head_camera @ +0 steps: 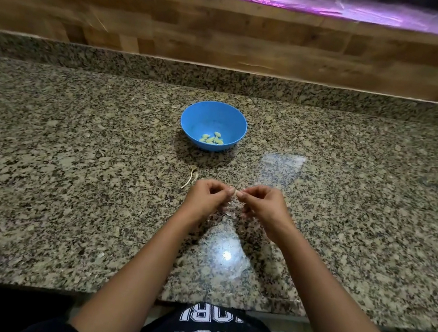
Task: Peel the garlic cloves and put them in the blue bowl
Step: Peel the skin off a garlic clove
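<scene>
A blue bowl (215,109) stands on the granite counter, a little beyond my hands, with several peeled garlic cloves (212,138) lying in its bottom. My left hand (206,197) and my right hand (259,203) meet in front of it, just above the counter. Between their fingertips they pinch one small pale garlic cloves piece (234,191), mostly hidden by the fingers. Thin bits of papery skin (229,213) hang or lie just below the hands.
A dry garlic stem with skin (191,176) lies on the counter (72,174) just left of my left hand. A raised granite ledge and wooden wall run along the back. The counter's front edge is close to my body.
</scene>
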A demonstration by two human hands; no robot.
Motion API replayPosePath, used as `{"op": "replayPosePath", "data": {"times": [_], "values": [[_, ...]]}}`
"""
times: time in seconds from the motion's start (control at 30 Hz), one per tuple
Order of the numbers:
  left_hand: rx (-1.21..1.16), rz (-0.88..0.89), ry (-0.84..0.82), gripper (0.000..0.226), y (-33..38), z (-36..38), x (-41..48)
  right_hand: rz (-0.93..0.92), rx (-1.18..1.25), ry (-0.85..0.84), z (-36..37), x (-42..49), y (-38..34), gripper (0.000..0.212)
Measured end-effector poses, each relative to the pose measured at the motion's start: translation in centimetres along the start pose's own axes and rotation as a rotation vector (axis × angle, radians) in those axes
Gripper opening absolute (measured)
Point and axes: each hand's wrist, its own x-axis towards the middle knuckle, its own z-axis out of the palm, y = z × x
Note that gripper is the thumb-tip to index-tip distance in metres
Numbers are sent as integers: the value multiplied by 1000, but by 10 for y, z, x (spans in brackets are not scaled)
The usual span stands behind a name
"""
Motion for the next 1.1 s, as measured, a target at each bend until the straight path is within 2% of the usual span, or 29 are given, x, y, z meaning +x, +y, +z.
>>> {"op": "replayPosePath", "data": {"times": [0.2, 0.33, 0.5, 0.67, 0.77, 0.87, 0.97, 1.1], "values": [[-248, -121, -27, 11, 9, 0, -2, 14, 156, -100, 3, -1, -1, 3], [-384, -175, -22, 13, 9, 2, -2, 76, 338, -126, 3, 1, -1, 7], [-411, -128, -25, 3, 13, 3, -1, 30, 394, -77, 1, 2, 2, 7], [-388, -71, -47, 7, 14, 7, 4, 19, 516, -6, 3, 7, 2, 9], [-353, -42, -6, 6, 16, 10, 6, 33, 578, -7, 1, 9, 4, 12], [-322, -26, 29, 6, 15, 13, 8, 4, 521, 22, 1, 12, 4, 22], [-312, -38, 48, 6, 17, 15, 10, -16, 517, 61, 3, 14, 2, 23], [-341, -57, 73, 9, 17, 14, 15, 62, 678, 52, 3, 18, 0, 25]]}}
